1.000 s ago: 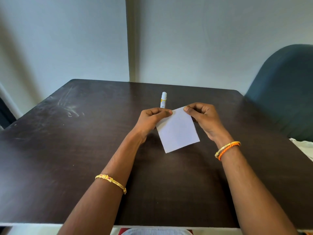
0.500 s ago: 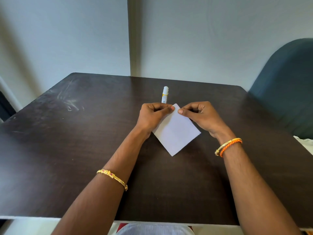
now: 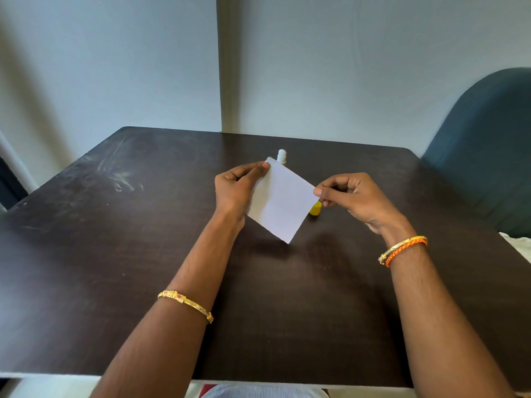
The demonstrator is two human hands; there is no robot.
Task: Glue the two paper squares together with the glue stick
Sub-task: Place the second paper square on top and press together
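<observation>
White paper [image 3: 280,201] is what you hold, raised above the dark wooden table [image 3: 86,254] and turned like a diamond, one corner pointing down toward you. No writing or brand can be read on it or on anything else here. Whether it is one sheet or two squares pressed together, you cannot tell from this side.

Your left hand [image 3: 237,186] pinches the far left corner, thumb lying flat along the paper's face, the other fingers curled behind. Your right hand [image 3: 349,196] pinches the right corner between thumb and forefinger, the remaining fingers loosely curled. Both forearms reach forward from the near edge, wrists slightly raised.

The glue stick [image 3: 281,156] lies on the table just beyond the paper, only its white end showing above the top corner. A yellow cap [image 3: 315,209] sits on the table below your right hand, partly hidden by the paper's right edge.

A gold bangle [image 3: 186,304] circles your left forearm; an orange and gold bracelet [image 3: 402,249] circles your right wrist.
</observation>
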